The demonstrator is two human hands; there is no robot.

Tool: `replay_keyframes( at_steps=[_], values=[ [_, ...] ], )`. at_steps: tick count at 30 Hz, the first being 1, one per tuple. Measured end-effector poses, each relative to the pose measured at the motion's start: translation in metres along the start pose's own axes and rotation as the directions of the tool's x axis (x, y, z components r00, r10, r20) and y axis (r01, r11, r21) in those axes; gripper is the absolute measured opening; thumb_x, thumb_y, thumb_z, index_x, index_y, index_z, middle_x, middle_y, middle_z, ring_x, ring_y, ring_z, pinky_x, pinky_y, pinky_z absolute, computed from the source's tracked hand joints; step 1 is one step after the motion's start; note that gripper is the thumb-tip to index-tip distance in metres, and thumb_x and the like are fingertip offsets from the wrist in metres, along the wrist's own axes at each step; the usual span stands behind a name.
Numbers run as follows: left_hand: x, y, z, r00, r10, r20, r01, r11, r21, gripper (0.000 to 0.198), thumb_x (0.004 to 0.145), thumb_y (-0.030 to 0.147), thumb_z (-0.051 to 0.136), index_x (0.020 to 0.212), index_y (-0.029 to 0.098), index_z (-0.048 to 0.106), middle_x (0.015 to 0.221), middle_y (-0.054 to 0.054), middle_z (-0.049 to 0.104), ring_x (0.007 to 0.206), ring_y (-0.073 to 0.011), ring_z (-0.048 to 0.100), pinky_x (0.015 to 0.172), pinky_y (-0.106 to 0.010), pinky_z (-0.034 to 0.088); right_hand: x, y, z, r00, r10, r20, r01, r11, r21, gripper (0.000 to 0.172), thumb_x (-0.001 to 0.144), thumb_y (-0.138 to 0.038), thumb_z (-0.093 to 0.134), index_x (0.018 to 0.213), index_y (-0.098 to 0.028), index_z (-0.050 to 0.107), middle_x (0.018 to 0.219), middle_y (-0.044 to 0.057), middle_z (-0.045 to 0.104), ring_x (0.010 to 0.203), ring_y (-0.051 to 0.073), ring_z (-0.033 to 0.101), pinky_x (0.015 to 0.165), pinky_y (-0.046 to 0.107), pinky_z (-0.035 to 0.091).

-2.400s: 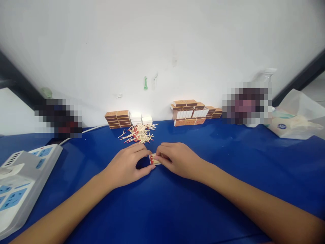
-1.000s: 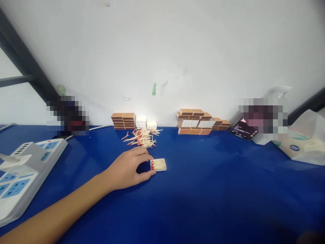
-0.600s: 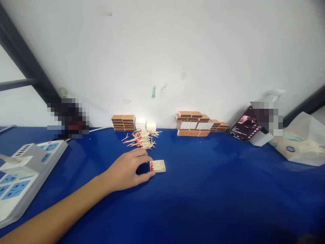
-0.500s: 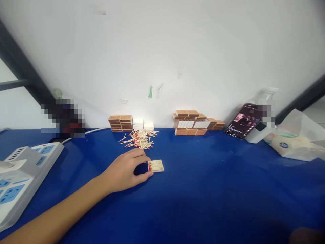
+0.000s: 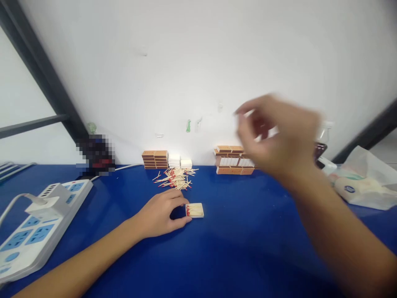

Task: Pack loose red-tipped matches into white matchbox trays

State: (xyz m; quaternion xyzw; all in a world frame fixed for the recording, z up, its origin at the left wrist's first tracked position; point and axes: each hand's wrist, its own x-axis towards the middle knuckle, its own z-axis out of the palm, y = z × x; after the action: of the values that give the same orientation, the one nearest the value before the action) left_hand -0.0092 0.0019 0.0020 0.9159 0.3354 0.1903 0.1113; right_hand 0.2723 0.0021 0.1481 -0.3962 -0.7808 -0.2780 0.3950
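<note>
My left hand (image 5: 161,213) rests on the blue table (image 5: 235,252), thumb and fingers closed on the left end of a small open matchbox tray (image 5: 196,210) filled with red-tipped matches. A pile of loose matches (image 5: 175,179) lies just behind it. My right hand (image 5: 276,136) is raised in the air over the right stack of matchboxes (image 5: 231,159). It is smeared by motion, its fingers bent, and I cannot make out whether it holds anything.
A stack of brown matchbox sleeves (image 5: 154,159) and white trays (image 5: 180,161) stand at the wall. A white power strip (image 5: 37,223) lies at the left. A plastic bag with a tissue pack (image 5: 366,182) sits at the right.
My right hand let go of the tray, left the view, and is now up in the air at the right, in front of the phone. My left hand still grips the tray.
</note>
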Motion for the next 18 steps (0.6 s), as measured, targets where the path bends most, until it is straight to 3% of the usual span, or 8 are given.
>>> replay_keyframes(
  at_steps=[2,3,5,9,12,18],
  values=[
    [0.0,0.002,-0.001,1.0,0.019,0.003,-0.019,1.0,-0.001,0.026,0.095,0.039,0.069,0.115,0.022,0.071,0.104,-0.005,0.069,0.097,-0.0215,0.065,0.085,-0.034,0.053,0.001,-0.013,0.03,0.987,0.03,0.159,-0.044,0.995,0.086,0.021,0.1,-0.022,0.053,0.101,-0.017,0.073,0.08,0.005,0.071,0.07,0.016,0.06,0.067,0.032,0.041],
    [0.001,0.003,-0.001,1.0,0.028,0.003,-0.028,1.0,0.002,0.026,0.094,0.039,0.069,0.114,0.022,0.071,0.103,-0.005,0.069,0.096,-0.0214,0.065,0.083,-0.034,0.053,-0.003,-0.018,0.049,0.954,0.008,0.301,-0.06,0.985,0.163,0.019,0.098,-0.022,0.055,0.096,-0.018,0.073,0.079,0.003,0.072,0.067,0.015,0.06,0.064,0.03,0.038],
    [0.0,0.006,-0.001,0.999,0.045,0.018,-0.045,0.999,0.003,0.026,0.094,0.038,0.07,0.114,0.022,0.071,0.101,-0.005,0.068,0.094,-0.0212,0.065,0.081,-0.033,0.053,-0.016,-0.025,0.086,0.884,0.012,0.467,-0.146,0.957,0.251,0.019,0.099,-0.024,0.055,0.095,-0.018,0.073,0.081,0.003,0.073,0.069,0.014,0.06,0.064,0.029,0.036],
    [0.0,0.009,-0.001,0.998,0.061,0.034,-0.061,0.998,0.004,0.027,0.094,0.038,0.069,0.115,0.021,0.071,0.101,-0.006,0.068,0.093,-0.0216,0.065,0.081,-0.034,0.053,-0.05,-0.026,0.142,0.784,0.006,0.62,-0.276,0.899,0.341,0.009,0.094,-0.024,0.066,0.089,-0.018,0.072,0.084,0.003,0.072,0.074,0.014,0.06,0.066,0.027,0.035],
    [0.0,0.008,0.001,0.998,0.061,0.034,-0.061,0.998,0.001,0.028,0.095,0.039,0.068,0.115,0.021,0.072,0.101,-0.006,0.069,0.094,-0.0219,0.065,0.081,-0.034,0.053,-0.064,-0.026,0.157,0.765,0.031,0.644,-0.328,0.879,0.346,0.011,0.09,-0.03,0.071,0.09,-0.019,0.069,0.087,0.003,0.071,0.076,0.014,0.06,0.067,0.027,0.036],
    [0.0,0.005,0.004,0.997,0.072,0.019,-0.072,0.997,0.002,0.028,0.095,0.039,0.069,0.116,0.021,0.071,0.102,-0.005,0.069,0.094,-0.0219,0.065,0.081,-0.034,0.053,-0.07,-0.036,0.16,0.754,0.133,0.643,-0.377,0.89,0.258,0.032,0.091,-0.049,0.072,0.087,-0.018,0.064,0.089,0.004,0.069,0.074,0.015,0.057,0.064,0.028,0.034]
  ],
)
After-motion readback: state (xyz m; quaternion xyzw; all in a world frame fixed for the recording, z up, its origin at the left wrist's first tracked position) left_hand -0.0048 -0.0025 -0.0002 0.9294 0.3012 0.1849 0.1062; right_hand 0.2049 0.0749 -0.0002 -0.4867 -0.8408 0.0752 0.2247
